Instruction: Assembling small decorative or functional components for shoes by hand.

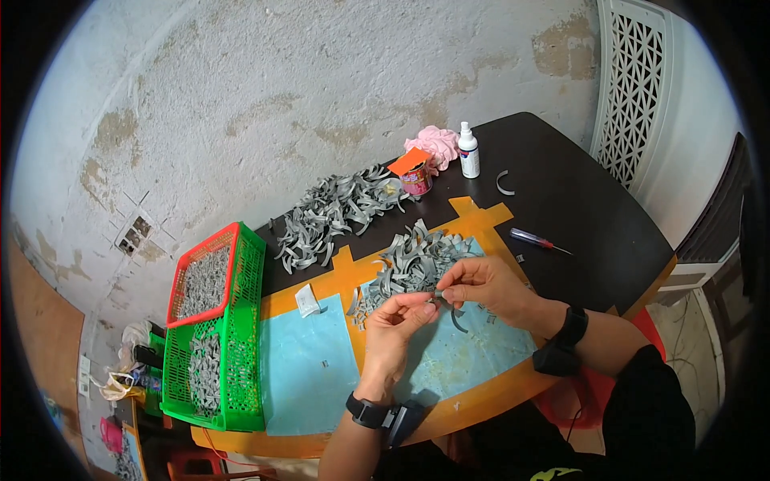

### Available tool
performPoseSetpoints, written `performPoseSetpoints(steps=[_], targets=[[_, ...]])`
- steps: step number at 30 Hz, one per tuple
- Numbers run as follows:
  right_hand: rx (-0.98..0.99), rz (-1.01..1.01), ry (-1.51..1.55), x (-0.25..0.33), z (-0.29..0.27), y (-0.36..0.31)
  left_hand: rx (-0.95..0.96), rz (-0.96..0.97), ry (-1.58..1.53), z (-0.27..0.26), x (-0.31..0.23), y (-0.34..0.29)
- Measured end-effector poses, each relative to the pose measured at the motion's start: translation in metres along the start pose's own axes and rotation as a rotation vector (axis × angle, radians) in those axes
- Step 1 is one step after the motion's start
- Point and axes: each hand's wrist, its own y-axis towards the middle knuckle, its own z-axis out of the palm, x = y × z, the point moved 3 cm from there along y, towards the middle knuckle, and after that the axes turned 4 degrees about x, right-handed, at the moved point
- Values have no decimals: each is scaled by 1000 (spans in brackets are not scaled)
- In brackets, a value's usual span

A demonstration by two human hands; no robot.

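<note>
Your left hand and right hand, at lower centre of the frame, pinch together one small grey curved strip with closed fingertips. Above them lies the grey pile; at left stands the green basket.

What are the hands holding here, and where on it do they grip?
Both hands, left hand and right hand, pinch one curved grey strip at its upper end; the rest hangs free.
</note>
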Motion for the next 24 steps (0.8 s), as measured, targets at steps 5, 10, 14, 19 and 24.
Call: performPoseSetpoints(steps=[5, 10, 14, 19, 24], targets=[[45, 29, 40, -2, -1, 0, -16, -32, -116, 5, -4, -1], [101, 48, 28, -5, 0, 2, 20, -65, -99, 3, -2, -1], [131, 56, 10, -11, -4, 3, 53, -70, -78, 2, -1, 0], [117, 56, 26, -8, -4, 4, 52, -58, -87, 1, -1, 1], [107, 50, 50, -5, -4, 4, 67, -51, -85, 2, -2, 1]])
